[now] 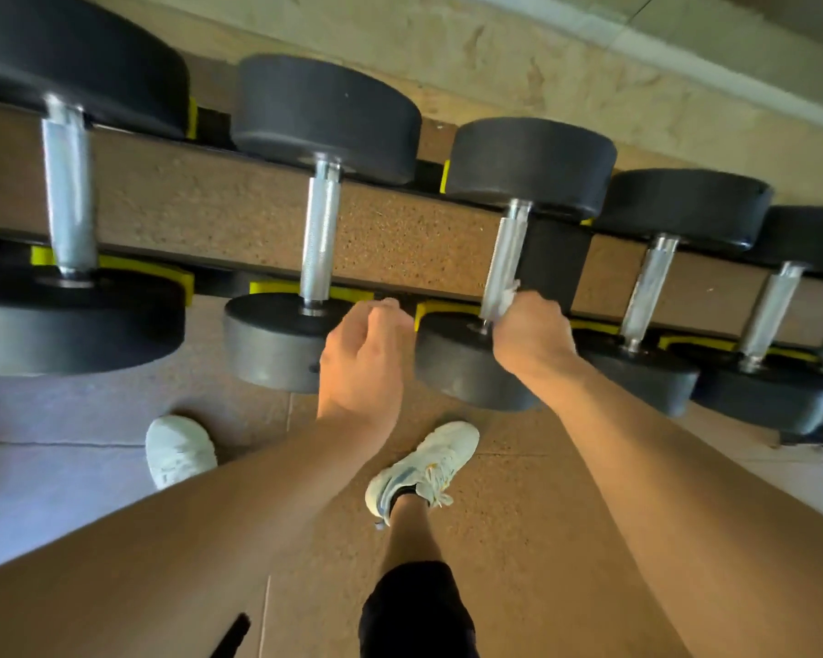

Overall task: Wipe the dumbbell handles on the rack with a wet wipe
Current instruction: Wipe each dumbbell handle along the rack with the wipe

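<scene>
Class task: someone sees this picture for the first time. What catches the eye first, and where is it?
A row of black dumbbells fills the top, resting on a rack with yellow cradles. At centre, the right hand grips a white wipe round one steel handle; the left hand hovers beside it, holding nothing.

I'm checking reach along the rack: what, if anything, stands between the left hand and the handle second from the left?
Nothing visible. The left hand hovers empty beside that handle, with open air between. The right hand holds the wipe on the next handle.

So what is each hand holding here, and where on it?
Right hand holds a white wipe wrapped round the third dumbbell's handle, at its near end. Left hand holds nothing.
</scene>
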{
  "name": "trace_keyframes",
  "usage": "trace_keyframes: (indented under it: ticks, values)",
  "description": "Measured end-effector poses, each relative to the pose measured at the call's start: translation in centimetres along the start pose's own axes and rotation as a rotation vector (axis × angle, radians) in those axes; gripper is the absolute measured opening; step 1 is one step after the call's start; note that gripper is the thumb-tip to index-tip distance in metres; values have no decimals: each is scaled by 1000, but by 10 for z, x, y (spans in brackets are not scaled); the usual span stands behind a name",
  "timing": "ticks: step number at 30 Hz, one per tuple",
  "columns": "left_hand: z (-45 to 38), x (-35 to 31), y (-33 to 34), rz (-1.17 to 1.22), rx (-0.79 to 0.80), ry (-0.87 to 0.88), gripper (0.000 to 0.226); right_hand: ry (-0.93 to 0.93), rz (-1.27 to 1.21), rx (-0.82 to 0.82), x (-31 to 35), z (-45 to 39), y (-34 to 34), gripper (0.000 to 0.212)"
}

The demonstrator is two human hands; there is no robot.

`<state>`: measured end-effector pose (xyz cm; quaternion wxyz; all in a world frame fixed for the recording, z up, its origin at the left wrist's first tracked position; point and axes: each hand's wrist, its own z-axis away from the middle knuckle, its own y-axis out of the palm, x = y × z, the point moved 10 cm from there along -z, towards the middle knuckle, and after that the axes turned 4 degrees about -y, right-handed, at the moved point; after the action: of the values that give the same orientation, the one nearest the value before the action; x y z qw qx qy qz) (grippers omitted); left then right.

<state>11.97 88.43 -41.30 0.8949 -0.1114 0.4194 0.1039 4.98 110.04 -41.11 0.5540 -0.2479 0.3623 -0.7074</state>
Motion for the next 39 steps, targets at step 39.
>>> trace_keyframes:
  ticks: [39]
  values:
    - [-89, -5, -107, -527, -108, -199, 15, -1016, 337, -363, 255, 14, 8, 70]
